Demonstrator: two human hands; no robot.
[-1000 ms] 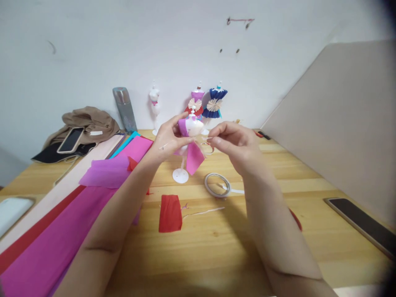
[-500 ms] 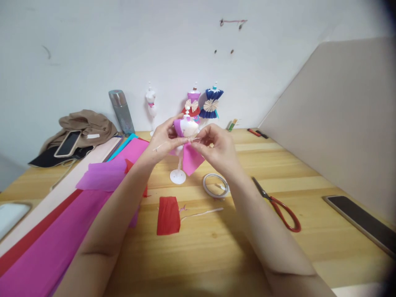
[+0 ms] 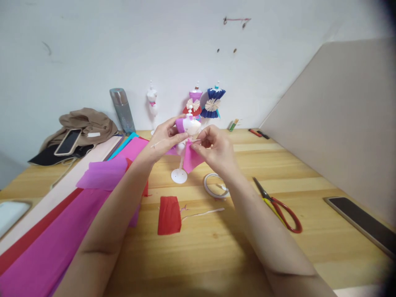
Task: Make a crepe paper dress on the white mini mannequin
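A small white dress form [image 3: 192,126] with purple paper at its bust stands on a round white base [image 3: 179,176]. My left hand [image 3: 167,138] is closed around its side, the thumb lying across the front of the waist. A pink piece of crepe paper [image 3: 192,159] hangs from the waist. My right hand [image 3: 215,146] pinches the upper edge of that paper between thumb and fingers. Below lie a red crepe paper rectangle [image 3: 169,215], a thin pale strip [image 3: 204,213] and a roll of tape [image 3: 215,185].
Scissors [image 3: 275,204] and a phone [image 3: 361,222] lie to the right. Crepe paper sheets [image 3: 62,235] cover the left side, near a cap [image 3: 43,154] and a flask [image 3: 123,111]. Three more dress forms, including one in blue [image 3: 213,103], stand by the wall.
My right hand has shifted slightly at the waist, and more of the pink paper's upper edge shows. My left thumb has lifted a little. The view has moved slightly.
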